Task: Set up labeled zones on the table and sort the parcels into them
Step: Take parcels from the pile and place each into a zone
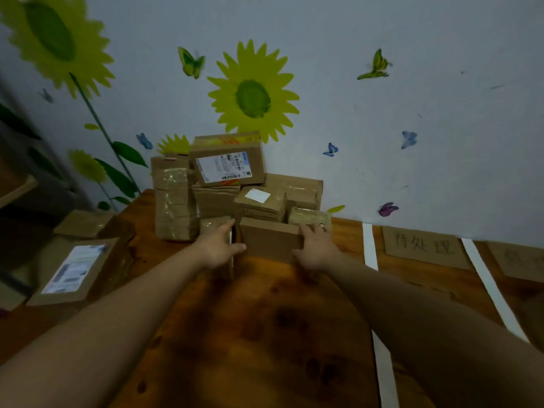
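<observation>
Plain box sits at near front of parcel pile, far-centre on table. My left hand lies flat on its left side, fingers fairly straight. My right hand wraps its right edge, fingers curled over top. Best bet: squeeze evenly, draw box straight toward me so pile doesn't topple. Label card lies right, beside white strip; probably a zone.

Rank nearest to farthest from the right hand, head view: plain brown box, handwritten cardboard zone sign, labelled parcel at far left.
1. plain brown box: centre, touching the right hand.
2. handwritten cardboard sign: flat on the table, to the right.
3. labelled parcel: far left, beyond the other arm.
</observation>
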The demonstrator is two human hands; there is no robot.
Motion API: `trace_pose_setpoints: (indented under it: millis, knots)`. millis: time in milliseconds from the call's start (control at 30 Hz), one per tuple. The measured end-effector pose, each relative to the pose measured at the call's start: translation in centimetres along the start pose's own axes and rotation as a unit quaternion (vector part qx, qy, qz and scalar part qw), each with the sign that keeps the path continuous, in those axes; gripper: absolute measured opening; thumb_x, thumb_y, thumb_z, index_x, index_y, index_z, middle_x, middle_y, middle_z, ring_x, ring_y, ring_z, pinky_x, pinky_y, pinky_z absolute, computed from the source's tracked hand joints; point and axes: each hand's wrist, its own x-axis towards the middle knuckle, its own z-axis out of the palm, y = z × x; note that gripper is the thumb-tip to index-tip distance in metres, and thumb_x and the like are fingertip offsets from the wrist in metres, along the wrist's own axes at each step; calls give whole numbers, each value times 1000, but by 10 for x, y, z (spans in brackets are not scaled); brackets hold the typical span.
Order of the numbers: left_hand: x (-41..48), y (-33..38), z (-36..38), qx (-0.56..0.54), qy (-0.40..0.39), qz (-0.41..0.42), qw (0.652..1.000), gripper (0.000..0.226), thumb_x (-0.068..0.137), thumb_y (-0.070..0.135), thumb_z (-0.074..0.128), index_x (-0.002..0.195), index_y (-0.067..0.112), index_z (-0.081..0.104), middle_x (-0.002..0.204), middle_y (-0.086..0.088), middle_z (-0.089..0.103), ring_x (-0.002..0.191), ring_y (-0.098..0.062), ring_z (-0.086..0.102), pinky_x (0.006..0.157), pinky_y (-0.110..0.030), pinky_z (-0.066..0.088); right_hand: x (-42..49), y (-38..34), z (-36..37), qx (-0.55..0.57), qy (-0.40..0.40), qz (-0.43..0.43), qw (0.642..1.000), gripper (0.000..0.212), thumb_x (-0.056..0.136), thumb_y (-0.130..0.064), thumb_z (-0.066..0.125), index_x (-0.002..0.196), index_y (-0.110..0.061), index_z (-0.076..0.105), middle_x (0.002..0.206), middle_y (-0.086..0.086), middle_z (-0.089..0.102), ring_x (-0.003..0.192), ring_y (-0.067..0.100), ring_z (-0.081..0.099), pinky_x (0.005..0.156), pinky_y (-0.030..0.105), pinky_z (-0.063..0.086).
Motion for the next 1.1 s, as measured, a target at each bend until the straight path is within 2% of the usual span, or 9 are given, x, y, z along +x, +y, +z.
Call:
trace_pose_setpoints:
  millis: [133, 300, 433, 533, 633, 833, 900, 1000, 1100]
  knots:
    - [58, -7, 9, -20, -42, 17, 999, 78, 88, 36, 60, 150, 32, 11, 159, -5, 8, 145, -28, 13, 117, -48, 19, 21, 8, 17, -18, 0, 38, 999, 74, 93, -34, 56, 153, -28, 12, 161, 9, -6, 147, 36, -1, 117, 52, 14]
    - [92, -18, 26, -33, -75, 54, 995, 73, 90, 35, 57, 150, 22, 16, 157, -5, 14, 140, -29, 24, 110, -44, 27, 13, 6, 36, 59, 53, 72, 994, 56, 92, -32, 59, 142, -22, 36, 154, 8, 15, 134, 32, 36, 108, 46, 39]
    - [95, -30, 26, -168, -27, 26, 985, 47, 93, 34, 53, 134, 13, 44, 129, -12, 52, 108, -26, 51, 90, -37, 43, 3, -5, 43, 173, 129, 158, 964, 37, 94, -40, 55, 122, -17, 47, 133, 7, 34, 105, 22, 50, 91, 35, 44]
    - [89, -38, 24, -161, -36, 3, 986, 39, 97, 32, 47, 122, 4, 57, 119, -18, 58, 109, -33, 52, 93, -35, 41, -6, -6, 48, 263, 141, 219, 929, 46, 96, -37, 52, 135, -13, 42, 136, 12, 35, 115, 28, 48, 96, 37, 41]
    - [72, -41, 27, -160, -51, -3, 986, 23, 96, 22, 50, 95, 3, 64, 88, -12, 58, 83, -23, 53, 70, -29, 39, -18, -2, 51, 269, 137, 238, 923, 41, 96, -37, 53, 127, -10, 51, 129, 14, 48, 111, 28, 53, 96, 40, 45]
    - [28, -46, 38, -300, -13, -55, 952, 8, 91, 14, 59, 93, 10, 52, 96, -14, 55, 76, -18, 50, 67, -29, 45, -49, 12, 39, 268, 179, 201, 925, 15, 94, -27, 57, 84, -18, 51, 103, 7, 56, 87, 20, 54, 58, 22, 39]
    - [11, -43, 41, -328, -6, -49, 943, 27, 87, 2, 60, 112, 11, 53, 110, -13, 56, 91, -22, 52, 83, -35, 47, -63, 12, 32, 272, 185, 173, 928, 17, 90, -24, 64, 103, -18, 55, 115, 5, 52, 99, 21, 56, 74, 29, 52]
    - [-17, -36, 35, -342, -6, -15, 939, 63, 85, -7, 58, 141, 11, 37, 120, -10, 56, 106, -22, 54, 91, -35, 46, -83, 9, 21, 291, 191, 129, 928, 61, 84, -22, 73, 137, -21, 42, 133, 2, 46, 117, 22, 54, 93, 42, 53]
    - [-39, -30, 23, -348, 7, 15, 937, 77, 80, -10, 61, 146, 16, 30, 124, -8, 55, 117, -27, 54, 88, -35, 48, -108, 2, 4, 352, 216, 78, 908, 71, 85, -16, 72, 145, -22, 33, 131, -3, 50, 118, 16, 52, 94, 33, 50]
